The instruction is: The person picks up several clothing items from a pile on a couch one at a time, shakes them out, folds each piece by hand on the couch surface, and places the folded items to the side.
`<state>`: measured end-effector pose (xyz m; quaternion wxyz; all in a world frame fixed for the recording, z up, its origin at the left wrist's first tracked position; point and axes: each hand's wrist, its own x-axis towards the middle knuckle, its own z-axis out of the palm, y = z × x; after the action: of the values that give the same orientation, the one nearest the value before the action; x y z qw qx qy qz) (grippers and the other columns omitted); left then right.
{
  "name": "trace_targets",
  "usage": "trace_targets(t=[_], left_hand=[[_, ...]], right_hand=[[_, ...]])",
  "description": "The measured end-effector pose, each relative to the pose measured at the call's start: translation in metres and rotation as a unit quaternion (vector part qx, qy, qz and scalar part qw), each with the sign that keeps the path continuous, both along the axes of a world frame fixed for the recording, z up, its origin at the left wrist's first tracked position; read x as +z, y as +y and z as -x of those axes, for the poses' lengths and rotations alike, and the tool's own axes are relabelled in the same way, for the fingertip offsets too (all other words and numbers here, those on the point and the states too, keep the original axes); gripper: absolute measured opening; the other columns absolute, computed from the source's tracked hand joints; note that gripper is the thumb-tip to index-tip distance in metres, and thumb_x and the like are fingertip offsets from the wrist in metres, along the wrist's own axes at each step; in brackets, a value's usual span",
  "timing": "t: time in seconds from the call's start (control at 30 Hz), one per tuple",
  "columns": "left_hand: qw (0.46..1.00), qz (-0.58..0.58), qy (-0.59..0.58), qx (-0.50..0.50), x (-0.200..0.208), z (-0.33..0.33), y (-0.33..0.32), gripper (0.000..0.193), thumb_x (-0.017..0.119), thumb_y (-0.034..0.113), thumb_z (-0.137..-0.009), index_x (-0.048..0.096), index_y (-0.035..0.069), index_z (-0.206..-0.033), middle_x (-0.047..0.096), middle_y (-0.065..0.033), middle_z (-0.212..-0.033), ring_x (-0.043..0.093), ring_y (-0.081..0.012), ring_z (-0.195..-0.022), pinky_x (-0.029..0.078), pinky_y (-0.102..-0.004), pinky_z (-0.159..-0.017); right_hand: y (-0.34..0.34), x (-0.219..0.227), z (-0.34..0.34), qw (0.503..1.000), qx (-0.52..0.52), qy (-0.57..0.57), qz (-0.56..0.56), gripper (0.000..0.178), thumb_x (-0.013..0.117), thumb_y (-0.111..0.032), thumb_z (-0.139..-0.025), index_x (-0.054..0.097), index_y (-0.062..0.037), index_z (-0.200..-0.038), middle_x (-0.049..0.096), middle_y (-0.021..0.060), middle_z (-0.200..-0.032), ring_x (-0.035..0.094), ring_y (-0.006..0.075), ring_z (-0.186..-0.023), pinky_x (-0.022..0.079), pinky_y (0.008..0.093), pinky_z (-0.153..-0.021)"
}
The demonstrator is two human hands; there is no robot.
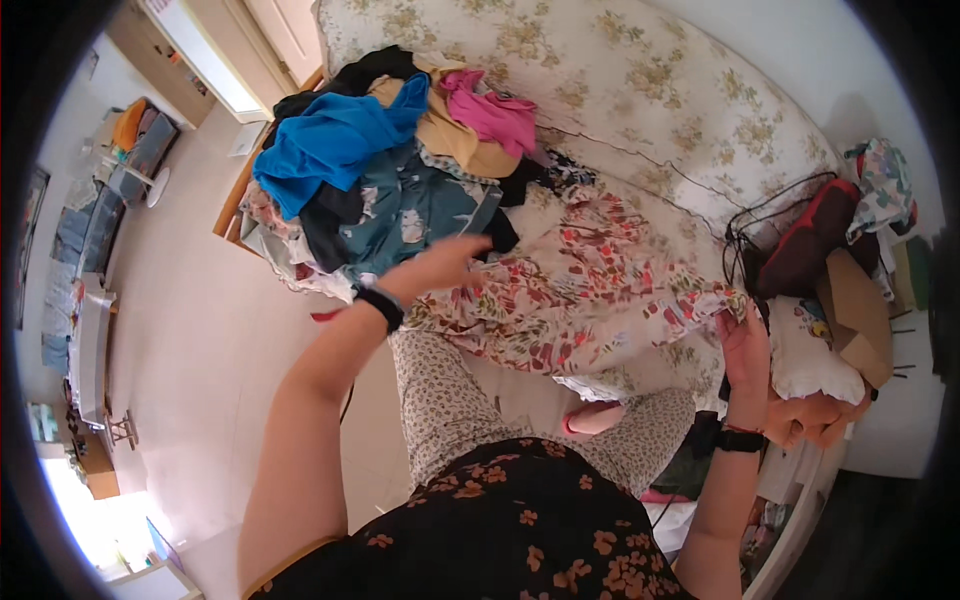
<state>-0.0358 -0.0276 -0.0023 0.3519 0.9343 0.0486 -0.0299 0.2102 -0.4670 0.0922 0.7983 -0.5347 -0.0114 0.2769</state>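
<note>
A floral garment (560, 290), cream with red and green print, lies spread across the sofa seat and over my lap's front edge. My right hand (742, 345) pinches its right end, the fingers closed on the cloth. Above the garment's left part is my left hand (440, 268), slightly blurred, with fingers stretched out and nothing seen in them. Just beyond that hand lies a heaped pile of clothes: a teal patterned garment (415, 215), a bright blue garment (335, 140), a tan one (440, 125) and a pink one (490, 112).
The sofa backrest (620, 70) has a cream floral cover. At the right stand a dark red bag (810, 235) with black cords, a cardboard box (855, 315), a white pillow (810, 350) and an orange plush item (815, 420). Pale floor (200, 300) stretches to the left.
</note>
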Motion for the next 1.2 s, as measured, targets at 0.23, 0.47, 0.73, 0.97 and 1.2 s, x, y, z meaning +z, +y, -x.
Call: trace_targets(t=[0.23,0.47,0.73,0.97,1.2], left_hand=[[0.969,-0.166,0.155,-0.094,-0.079,0.034,-0.055,0.031,0.061,0.018,-0.077,0.059,0.005,-0.105,0.061,-0.0181,-0.102,0.059,-0.0368,-0.092,0.048,-0.0441,-0.077],[0.944,0.016,-0.087,0.318,-0.022,0.003,0.063,0.015,0.054,0.015,-0.084,0.058,0.005,-0.094,0.063,-0.0178,-0.084,0.061,-0.0363,-0.08,0.048,-0.0426,-0.069],[0.779,0.183,-0.478,0.361,0.171,-0.008,0.08,0.013,0.043,-0.002,-0.086,0.054,0.006,-0.086,0.064,-0.0101,-0.087,0.058,-0.0125,-0.069,0.046,-0.0244,-0.057],[0.96,0.142,-0.158,0.181,0.071,-0.006,0.015,0.037,0.059,0.012,-0.086,0.048,0.004,-0.12,0.062,-0.0066,-0.093,0.06,-0.0162,-0.082,0.049,-0.0283,-0.072],[0.982,0.036,-0.175,-0.061,-0.027,-0.038,-0.132,0.055,0.066,0.017,-0.08,0.043,0.006,-0.128,0.055,-0.0172,-0.118,0.055,-0.0304,-0.104,0.046,-0.0388,-0.086]], right_hand=[[-0.05,0.004,-0.036,0.996,-0.065,-0.001,-0.063,0.019,0.052,-0.024,-0.094,0.055,-0.0085,-0.105,0.06,0.0037,-0.103,0.057,0.0172,-0.095,0.045,0.0328,-0.089],[-0.045,0.014,-0.122,0.99,-0.058,0.02,-0.124,0.022,0.049,-0.023,-0.095,0.056,-0.0038,-0.104,0.06,0.0092,-0.107,0.057,0.0218,-0.101,0.046,0.0345,-0.091],[-0.055,0.117,-0.163,0.952,-0.07,-0.175,-0.239,0.029,0.042,-0.023,-0.098,0.051,-0.0008,-0.114,0.057,0.0118,-0.117,0.054,0.0224,-0.107,0.045,0.0351,-0.095],[-0.045,0.154,-0.1,0.978,-0.099,-0.122,-0.136,0.035,0.037,-0.029,-0.099,0.049,-0.0027,-0.12,0.053,0.0127,-0.126,0.049,0.0253,-0.118,0.034,0.042,-0.105],[-0.07,0.19,-0.066,0.973,-0.168,-0.105,-0.122,0.039,0.037,-0.028,-0.099,0.045,-0.0007,-0.126,0.048,0.0145,-0.133,0.043,0.0272,-0.124,0.029,0.0443,-0.107]])
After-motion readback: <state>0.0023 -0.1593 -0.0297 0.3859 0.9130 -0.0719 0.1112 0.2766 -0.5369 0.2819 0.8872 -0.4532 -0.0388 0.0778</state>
